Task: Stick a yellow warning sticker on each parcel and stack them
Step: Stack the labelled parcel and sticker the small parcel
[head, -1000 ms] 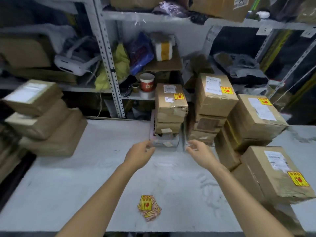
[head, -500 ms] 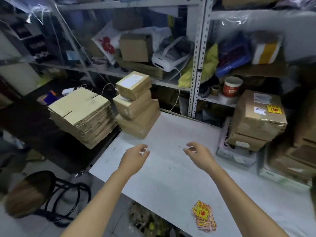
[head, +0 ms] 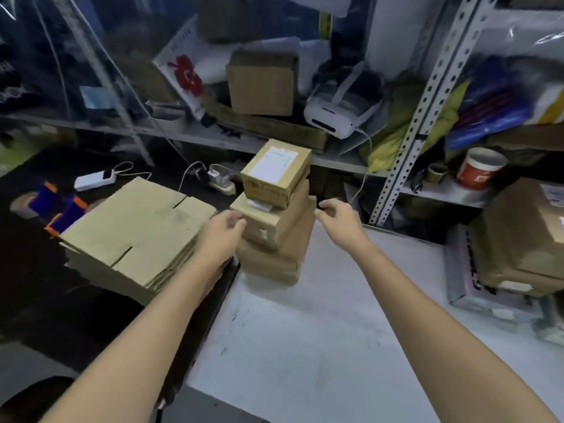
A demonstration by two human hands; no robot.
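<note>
Three brown cardboard parcels (head: 274, 215) stacked at the white table's (head: 305, 346) left corner show no yellow sticker, so their labelling looks yet to do, while the empty left hand (head: 224, 228) and right hand (head: 338, 218), fingers loosely curled, flank them without gripping.

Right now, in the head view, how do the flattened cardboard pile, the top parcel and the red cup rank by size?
1. flattened cardboard pile, clearly largest
2. top parcel
3. red cup, smallest, though it stands farther back
</note>
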